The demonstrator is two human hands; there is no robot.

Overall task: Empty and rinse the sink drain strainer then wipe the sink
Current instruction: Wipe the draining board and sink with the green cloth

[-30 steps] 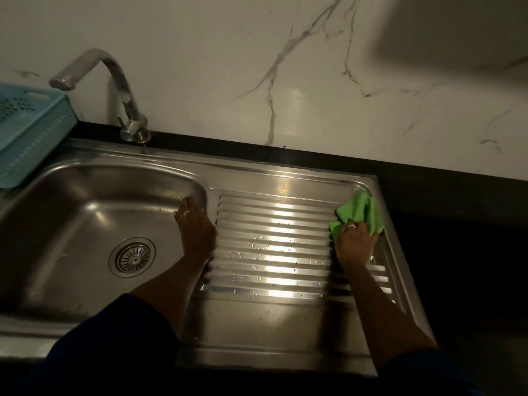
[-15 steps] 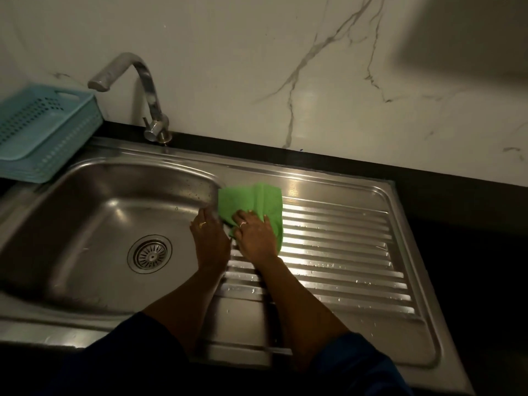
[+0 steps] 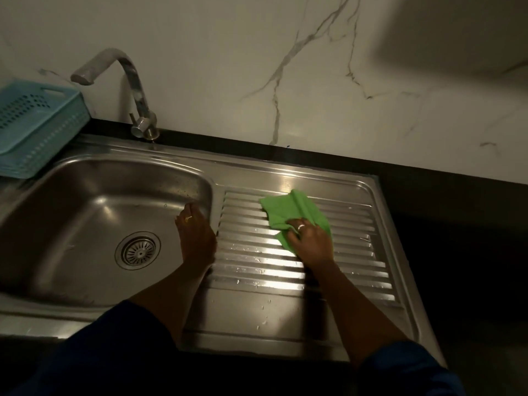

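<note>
Now, the white veined wall (image 3: 314, 81) fills everything beyond both your hands. The steel sink (image 3: 285, 172) spreads under them, with its basin (image 3: 85, 201) to the left of your left hand (image 3: 195, 235) and its ribbed drainboard (image 3: 357, 252) under and around your right hand (image 3: 311, 241). A pale blue perforated basket (image 3: 37, 130) sits well to the left of your left hand, past the basin's far left corner, and the curved faucet (image 3: 134, 90) rises beyond that hand with its spout pointing left. Your right hand has its fingers curled into the near edge of the green cloth (image 3: 291, 208) and holds it down on the ribs, while the rest of the cloth lies crumpled just beyond your knuckles. Your left hand rests on the basin's right rim, with its fingers straight and together and reaching down the inner wall. The drain strainer (image 3: 138, 250) sits seated in the basin floor, near your left hand and on its left. Water droplets (image 3: 257, 270) cling to the ribs between your two wrists. Each hand wears a ring, one on the right (image 3: 301, 227) and one on the left (image 3: 188, 218).
</note>
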